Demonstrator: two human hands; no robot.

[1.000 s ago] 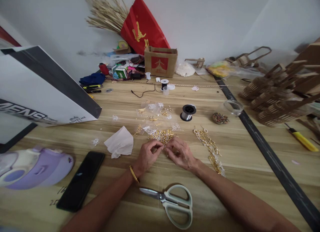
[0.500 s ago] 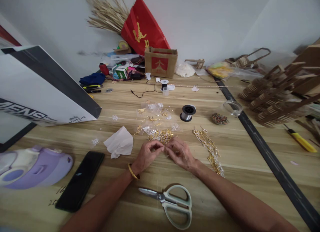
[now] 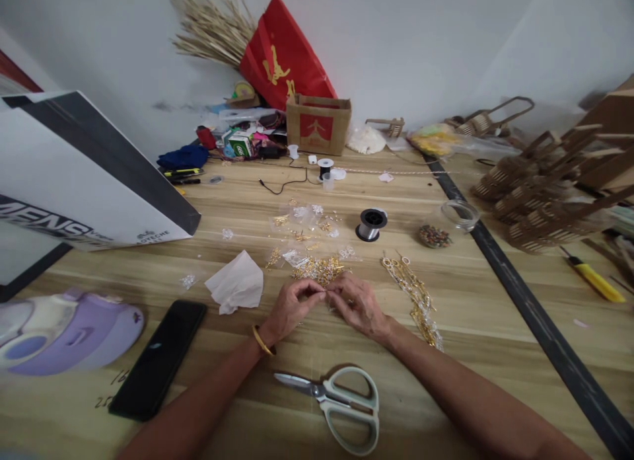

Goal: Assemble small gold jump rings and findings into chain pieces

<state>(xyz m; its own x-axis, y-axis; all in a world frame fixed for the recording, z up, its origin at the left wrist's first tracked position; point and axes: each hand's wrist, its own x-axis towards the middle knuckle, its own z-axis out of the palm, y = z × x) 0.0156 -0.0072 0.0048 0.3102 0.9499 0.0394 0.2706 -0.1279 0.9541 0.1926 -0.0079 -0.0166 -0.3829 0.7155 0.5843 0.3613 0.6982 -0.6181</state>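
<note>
My left hand (image 3: 293, 306) and my right hand (image 3: 359, 303) meet fingertip to fingertip over the table. Both are closed in a pinch, and whatever is between the fingers is too small to make out. Just beyond them lies a pile of gold and silver beads (image 3: 317, 269). To the right, beaded chains (image 3: 416, 298) in gold and silver are laid out in a bundle. Scissors (image 3: 341, 404) with pale handles rest between my forearms, blades pointing left. A spool of thin clear or silver line (image 3: 371, 225) stands behind the right hand.
On the left are a white paper (image 3: 236, 281), a black phone (image 3: 157, 359), a purple-and-white object (image 3: 74, 331) and a large white box (image 3: 94, 182). A jar of mixed beads (image 3: 436, 234), small woven baskets (image 3: 529, 195) and a yellow-handled cutter (image 3: 597, 278) lie to the right.
Both hands keep nearly the same pinched pose at the same spot. The view has shifted very slightly; nothing else has visibly moved.
</note>
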